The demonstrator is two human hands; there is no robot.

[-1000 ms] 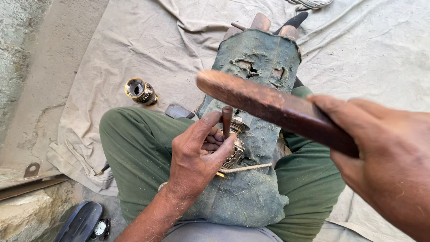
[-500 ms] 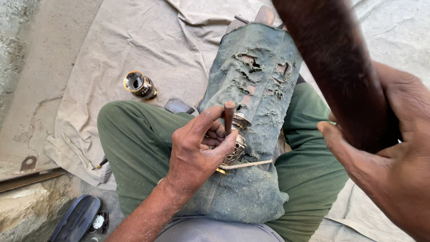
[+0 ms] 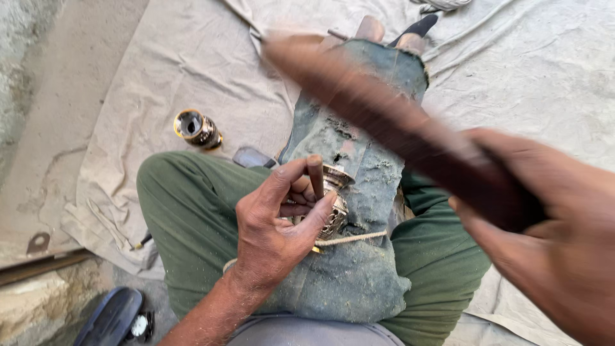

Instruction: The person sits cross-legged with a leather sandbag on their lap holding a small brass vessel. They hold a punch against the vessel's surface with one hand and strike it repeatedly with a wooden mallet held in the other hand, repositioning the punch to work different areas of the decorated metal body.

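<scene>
A small brass-coloured metal piece [image 3: 333, 202] with a patterned surface is held against a worn, dusty green cloth pad [image 3: 359, 192] that is laid over the lap. The left hand [image 3: 278, 224] is closed around this piece, and a short dark punch [image 3: 315, 176] is pinched upright between its thumb and fingers, with the lower end resting on the metal. The right hand [image 3: 551, 224] is clamped on the handle of a dark wooden mallet [image 3: 384, 118], which is raised above the pad and is blurred by motion. The two hands are kept well apart. A thin string [image 3: 352, 238] is seen across the pad, just beside the left thumb. A second brass cylinder [image 3: 197, 128] is lying on the pale ground sheet [image 3: 160, 70], beyond the left knee. A dark sandal [image 3: 109, 320] is seen at the lower left.
</scene>
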